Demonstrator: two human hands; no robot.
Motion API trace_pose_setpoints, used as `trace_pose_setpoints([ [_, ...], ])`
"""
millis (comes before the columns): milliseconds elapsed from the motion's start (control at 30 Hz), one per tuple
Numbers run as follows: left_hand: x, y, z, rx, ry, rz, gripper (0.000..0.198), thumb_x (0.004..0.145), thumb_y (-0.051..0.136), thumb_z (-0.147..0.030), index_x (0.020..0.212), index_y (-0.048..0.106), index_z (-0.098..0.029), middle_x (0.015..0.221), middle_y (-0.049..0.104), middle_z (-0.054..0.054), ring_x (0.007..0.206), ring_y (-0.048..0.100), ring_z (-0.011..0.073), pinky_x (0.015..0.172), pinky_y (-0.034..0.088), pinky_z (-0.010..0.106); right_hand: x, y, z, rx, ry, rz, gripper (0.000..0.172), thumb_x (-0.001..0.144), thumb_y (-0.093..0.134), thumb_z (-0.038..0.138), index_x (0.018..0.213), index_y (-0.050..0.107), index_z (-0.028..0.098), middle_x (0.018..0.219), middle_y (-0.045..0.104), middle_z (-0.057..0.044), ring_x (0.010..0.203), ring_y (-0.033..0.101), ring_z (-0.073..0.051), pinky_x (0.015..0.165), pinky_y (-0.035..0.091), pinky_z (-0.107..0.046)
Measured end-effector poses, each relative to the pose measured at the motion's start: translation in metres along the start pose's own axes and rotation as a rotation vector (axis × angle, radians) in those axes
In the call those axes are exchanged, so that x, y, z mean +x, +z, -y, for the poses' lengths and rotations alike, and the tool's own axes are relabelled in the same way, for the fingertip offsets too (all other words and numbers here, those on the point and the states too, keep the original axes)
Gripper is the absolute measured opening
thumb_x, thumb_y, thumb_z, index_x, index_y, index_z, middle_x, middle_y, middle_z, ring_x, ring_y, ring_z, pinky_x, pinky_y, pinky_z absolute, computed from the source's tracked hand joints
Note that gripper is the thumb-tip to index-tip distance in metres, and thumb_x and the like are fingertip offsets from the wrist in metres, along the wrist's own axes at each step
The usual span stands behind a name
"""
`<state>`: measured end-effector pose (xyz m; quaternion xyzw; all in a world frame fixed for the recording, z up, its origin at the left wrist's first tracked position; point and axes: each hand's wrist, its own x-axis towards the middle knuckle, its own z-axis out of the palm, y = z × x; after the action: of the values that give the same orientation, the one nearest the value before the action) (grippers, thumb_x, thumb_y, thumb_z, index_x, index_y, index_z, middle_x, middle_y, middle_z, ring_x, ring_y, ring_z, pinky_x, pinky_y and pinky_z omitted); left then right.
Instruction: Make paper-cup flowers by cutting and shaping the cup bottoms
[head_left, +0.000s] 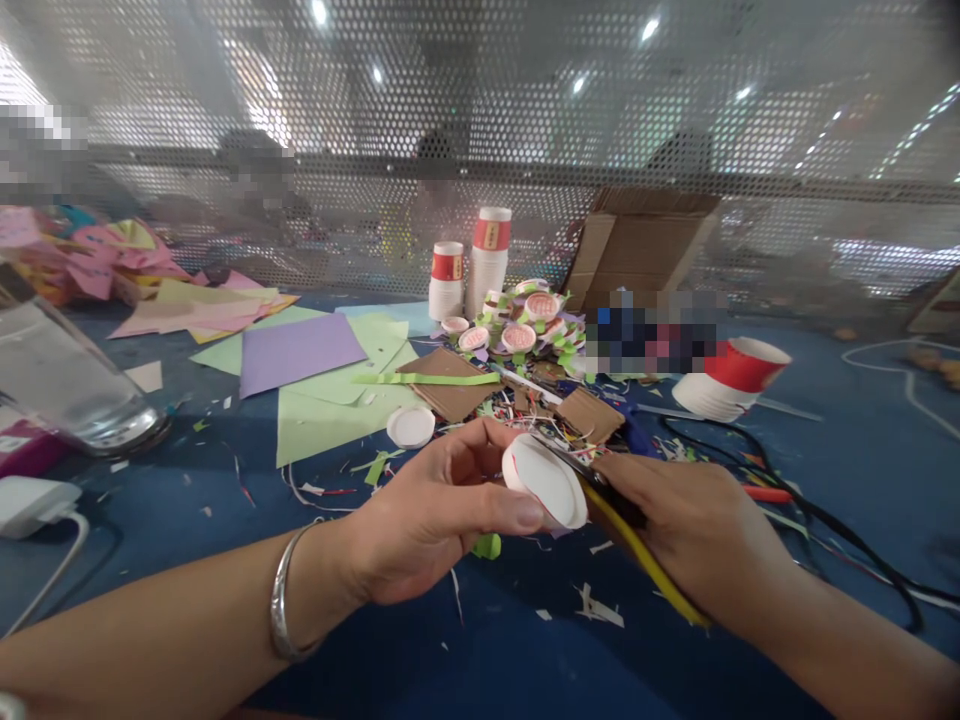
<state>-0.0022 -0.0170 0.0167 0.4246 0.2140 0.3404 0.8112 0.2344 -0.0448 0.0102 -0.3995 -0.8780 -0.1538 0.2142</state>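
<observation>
My left hand (435, 510), a silver bangle on its wrist, pinches a white paper cup bottom with a red rim (546, 484) between thumb and fingers. My right hand (694, 525) is closed round yellow-handled scissors (637, 545). The dark blades reach the upper edge of the cup piece. Both hands hover just above the blue table (480, 650), near its front.
Coloured paper sheets (300, 352), cardboard pieces (450, 385), a white lid (410, 426) and paper scraps lie beyond the hands. Stacked red-and-white cups (489, 258), a pile of cut cup pieces (529, 322), a tipped cup stack (731, 378), black cables (825, 520), a glass jar (67, 380).
</observation>
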Motion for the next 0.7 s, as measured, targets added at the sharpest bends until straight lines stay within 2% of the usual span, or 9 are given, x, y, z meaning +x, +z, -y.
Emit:
trace_pose_setpoints([
  [233,0.0000,-0.0007,-0.0017,0.012,-0.016,0.006,0.037,0.069,0.082,-0.019,0.100,0.063,-0.014,0.096,0.072,0.009,0.090,0.072,0.0213,0.085,0.056,0.030,-0.0002,-0.0001,-0.0001,-0.049,-0.005,-0.027,0.026,0.101,0.044,0.020,0.078,0.055,0.021,0.057,0.062,0.001,0.046,0.062,-0.015,0.045,0.034,-0.029],
  [367,-0.0007,-0.0016,-0.0019,0.013,-0.044,0.014,0.038,0.066,0.084,-0.019,0.098,0.063,-0.015,0.093,0.070,0.006,0.086,0.070,0.0162,0.080,0.054,0.024,-0.0008,-0.0001,0.0009,-0.046,-0.003,-0.025,0.027,0.102,0.043,0.021,0.079,0.056,0.020,0.058,0.063,0.001,0.046,0.061,-0.016,0.045,0.035,-0.029],
  [500,-0.0005,-0.0020,-0.0026,0.008,-0.060,0.015,0.041,0.065,0.086,-0.019,0.099,0.064,-0.015,0.091,0.069,0.005,0.083,0.069,0.0146,0.083,0.055,0.026,0.0001,-0.0018,0.0022,-0.031,-0.004,-0.039,0.028,0.103,0.044,0.022,0.077,0.056,0.020,0.055,0.059,0.003,0.044,0.058,-0.014,0.045,0.034,-0.029],
  [700,-0.0001,-0.0023,-0.0029,-0.014,-0.051,0.031,0.034,0.068,0.082,-0.018,0.097,0.065,-0.014,0.093,0.073,0.007,0.088,0.074,0.0204,0.084,0.059,0.029,-0.0006,-0.0028,0.0013,-0.017,0.010,-0.012,0.026,0.099,0.046,0.018,0.075,0.055,0.020,0.056,0.060,0.002,0.043,0.058,-0.013,0.045,0.034,-0.027],
])
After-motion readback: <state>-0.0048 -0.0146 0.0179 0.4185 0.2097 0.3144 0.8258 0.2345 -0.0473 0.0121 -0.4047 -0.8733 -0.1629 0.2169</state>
